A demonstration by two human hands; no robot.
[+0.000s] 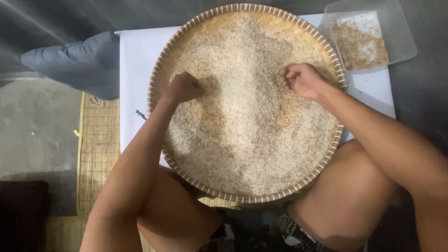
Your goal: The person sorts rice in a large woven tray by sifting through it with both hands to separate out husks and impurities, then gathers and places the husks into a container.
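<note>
A wide round woven bamboo tray (pixel 186 32) rests over my knees, covered with a spread layer of pale rice grains (pixel 247 135). My left hand (pixel 183 87) is curled into a loose fist on the rice at the tray's left side, fingers tucked into the grains. My right hand (pixel 301 78) is at the upper right of the tray, fingertips pinched together just above the rice; whether a grain is between them is too small to tell.
A clear plastic container (pixel 396 28) with brownish husks sits at the upper right on a white sheet (pixel 135 56). A grey cushion (pixel 79 60) lies left, a woven mat (pixel 98 149) under it, and the concrete floor beyond.
</note>
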